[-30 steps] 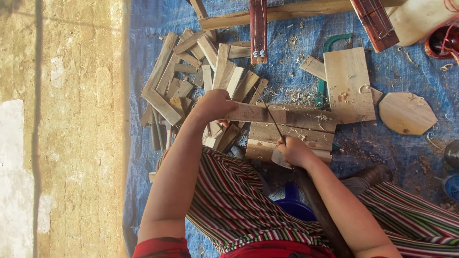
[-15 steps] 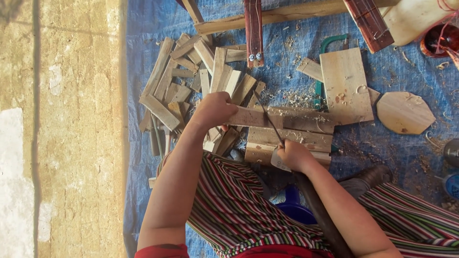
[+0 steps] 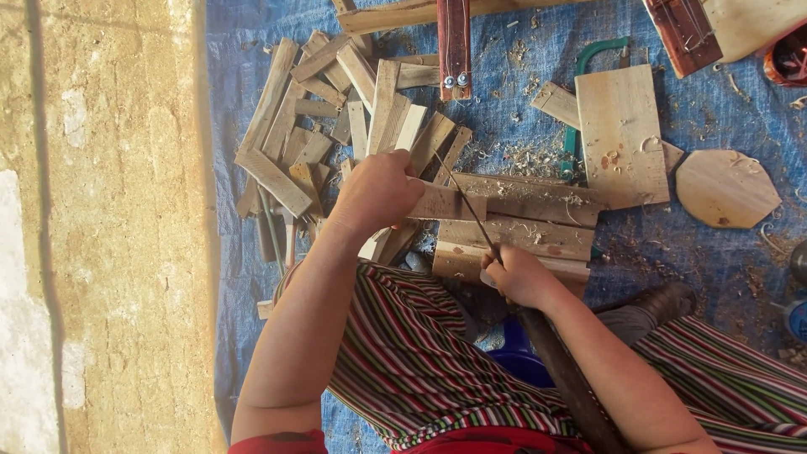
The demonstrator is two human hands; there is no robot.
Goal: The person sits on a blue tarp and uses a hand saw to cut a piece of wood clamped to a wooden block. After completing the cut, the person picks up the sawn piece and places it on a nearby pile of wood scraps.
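On the ground, blue tarp (image 3: 521, 101): spread over the floor beside a bare tan strip, so shavings and offcuts land on one sheet.
Scrap heap: pale, flat wooden slats (image 3: 336, 126) lie piled and overlapping at the far left of the tarp, just beyond the left hand.
Work stack: weathered, rough wooden planks (image 3: 530, 223) are stacked flat across the lap's front edge, giving a raised bed to cut on.
Flat board: a light rectangular wooden board (image 3: 620, 134) rests touching the stack's far side, well apart from an octagonal wooden plate (image 3: 727, 189).
Left hand (image 3: 377, 195): clenched down on the top plank's end, pinning it steady.
Right hand (image 3: 517, 276): closed around the grip of a thin dark metal blade (image 3: 464, 207), which slants across the top plank.
Change: the left hand stays clamped; the right hand sits slightly nearer the body, blade drawn back.
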